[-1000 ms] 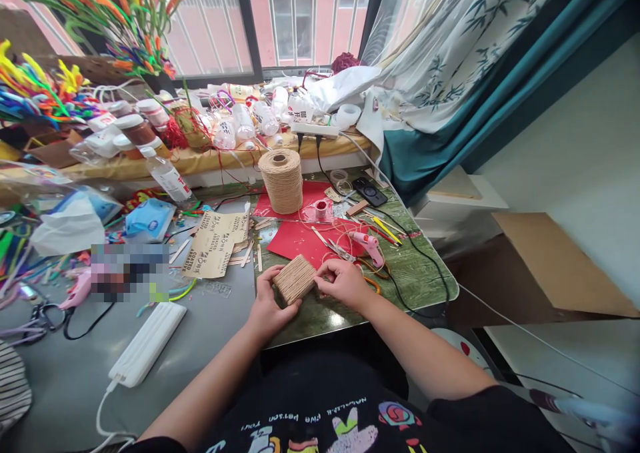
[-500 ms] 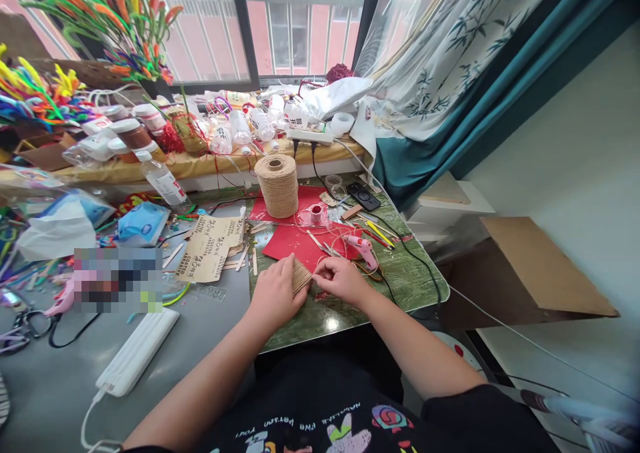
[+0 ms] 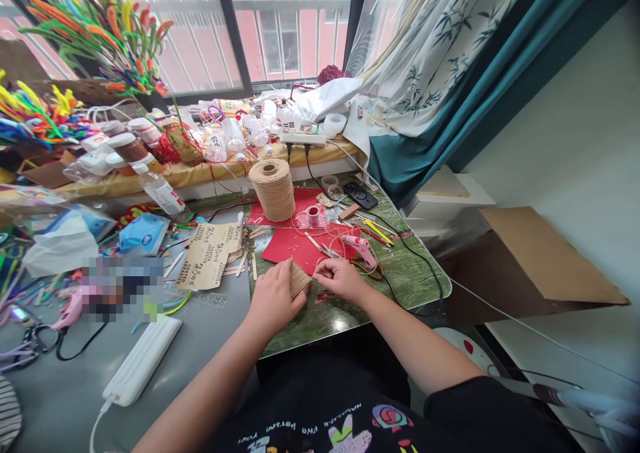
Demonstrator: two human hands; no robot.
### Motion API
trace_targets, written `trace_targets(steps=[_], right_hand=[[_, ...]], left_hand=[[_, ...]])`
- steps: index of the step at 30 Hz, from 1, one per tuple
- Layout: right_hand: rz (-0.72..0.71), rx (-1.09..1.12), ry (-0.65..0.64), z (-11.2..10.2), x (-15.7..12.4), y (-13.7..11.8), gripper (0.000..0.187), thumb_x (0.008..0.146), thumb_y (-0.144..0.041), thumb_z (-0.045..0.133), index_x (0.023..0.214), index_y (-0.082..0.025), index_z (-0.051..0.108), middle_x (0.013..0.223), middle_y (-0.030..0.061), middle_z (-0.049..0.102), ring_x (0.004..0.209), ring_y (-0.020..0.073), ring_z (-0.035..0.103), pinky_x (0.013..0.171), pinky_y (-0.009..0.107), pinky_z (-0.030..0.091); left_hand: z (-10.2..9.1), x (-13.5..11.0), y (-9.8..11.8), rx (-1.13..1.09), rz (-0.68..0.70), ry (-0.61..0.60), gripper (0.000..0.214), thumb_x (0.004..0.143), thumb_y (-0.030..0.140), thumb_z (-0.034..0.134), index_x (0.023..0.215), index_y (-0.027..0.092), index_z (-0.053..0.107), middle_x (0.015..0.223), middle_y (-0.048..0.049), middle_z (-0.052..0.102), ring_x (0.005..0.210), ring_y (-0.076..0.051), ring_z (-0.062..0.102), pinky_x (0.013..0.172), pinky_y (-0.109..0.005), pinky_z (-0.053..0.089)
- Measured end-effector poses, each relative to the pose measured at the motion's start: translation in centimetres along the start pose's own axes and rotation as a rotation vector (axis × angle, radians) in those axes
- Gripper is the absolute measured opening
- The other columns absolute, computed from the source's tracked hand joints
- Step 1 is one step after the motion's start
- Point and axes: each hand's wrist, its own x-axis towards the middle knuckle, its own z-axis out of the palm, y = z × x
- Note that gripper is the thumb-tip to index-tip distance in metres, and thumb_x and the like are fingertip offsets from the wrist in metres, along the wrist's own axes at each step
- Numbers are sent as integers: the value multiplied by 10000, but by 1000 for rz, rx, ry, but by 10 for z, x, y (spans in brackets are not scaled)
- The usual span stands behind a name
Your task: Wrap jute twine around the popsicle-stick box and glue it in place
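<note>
My left hand (image 3: 275,297) grips a small flat piece wrapped in rows of jute twine (image 3: 300,280), its fingers over the far side and the thumb along the near edge. At the right edge of that piece, my right hand (image 3: 341,280) pinches thumb and forefinger together on a thin strand of twine, mostly hidden by the fingertips. Beyond both hands stands a large spool of jute twine (image 3: 273,191). Red sheets (image 3: 285,247) lie just past my fingers, with scissors (image 3: 330,250) and a pink glue gun (image 3: 361,249) near my right hand.
Left of my hands are sandpaper sheets (image 3: 207,258), wooden sticks (image 3: 241,263) and a white power strip (image 3: 143,359). A black phone (image 3: 361,195) and yellow pens (image 3: 379,231) lie back right. Bottles (image 3: 233,135) crowd the sill. A cardboard box (image 3: 550,256) stands right of the table.
The view has shifted slightly. Both hands keep almost the same place and hold on the twine-wrapped piece, which looks a little more tilted.
</note>
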Motion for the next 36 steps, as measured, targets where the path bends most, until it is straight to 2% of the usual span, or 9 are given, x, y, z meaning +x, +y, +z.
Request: trace_targets(steps=[3, 6, 11, 16, 19, 24, 27, 32, 36], right_hand=[[77, 109, -1, 10, -1, 11, 284, 888, -454, 710, 875, -171, 709, 645, -51, 463, 582, 113, 394, 572, 255, 334], [129, 239, 12, 18, -3, 16, 353, 873, -518, 721, 889, -166, 702, 700, -21, 565, 614, 123, 468, 594, 256, 384], [114, 300, 30, 17, -10, 0, 354, 882, -533, 729, 890, -181, 699, 781, 18, 648, 700, 163, 580, 652, 282, 470], [-112, -32, -33, 17, -19, -30, 156, 947, -360, 702, 915, -211, 735, 768, 4, 622, 686, 155, 567, 661, 284, 448], [-234, -268, -55, 28, -20, -40, 83, 950, -246, 688, 888, -204, 724, 787, 17, 650, 732, 162, 590, 703, 287, 444], [-275, -413, -79, 44, -15, -44, 100, 989, -207, 624, 934, -199, 707, 879, 51, 715, 816, 182, 645, 781, 298, 467], [-283, -414, -102, 39, -9, -46, 85, 974, -209, 652, 927, -202, 722, 865, 46, 717, 796, 179, 640, 769, 297, 464], [-162, -321, -36, 15, 3, -38, 84, 956, -245, 683, 922, -202, 747, 826, 33, 696, 716, 161, 593, 700, 288, 445], [-7, -218, -19, 4, 8, -29, 132, 930, -313, 705, 880, -193, 730, 672, -19, 576, 600, 136, 483, 587, 270, 370]], left_hand=[[-2, 1, 3, 59, -48, -64, 776, 845, 481, 723, 1495, 180, 425, 1331, -193, 654, 1195, -399, 639, 997, -517, 492], [-5, 3, 4, 69, -86, -105, 852, 837, 513, 742, 1523, 161, 381, 1359, -209, 634, 1229, -400, 633, 1011, -511, 508], [-8, 0, -3, -170, -63, -43, 779, 834, 453, 774, 1486, 241, 404, 1407, -159, 598, 1295, -373, 600, 1088, -540, 489], [19, -25, -18, -570, -6, 175, 757, 837, 349, 763, 1443, 266, 316, 1432, -148, 496, 1371, -302, 541, 1159, -496, 447], [37, -41, -28, -667, -40, 227, 709, 845, 342, 749, 1383, 271, 293, 1399, -145, 488, 1366, -290, 541, 1146, -504, 454], [35, -45, -38, -574, -133, 132, 894, 757, 385, 855, 1462, 264, 320, 1462, -149, 470, 1387, -322, 518, 1174, -523, 426], [28, -39, -38, -520, -183, 107, 793, 784, 412, 835, 1432, 247, 408, 1414, -134, 547, 1335, -321, 562, 1152, -514, 445], [28, -39, -42, -633, -249, 91, 727, 799, 437, 819, 1389, 237, 444, 1334, -123, 603, 1232, -308, 625, 1071, -478, 507], [30, -44, -52, -702, -237, 46, 727, 789, 436, 825, 1385, 241, 458, 1350, -122, 603, 1251, -315, 616, 1079, -481, 504]])
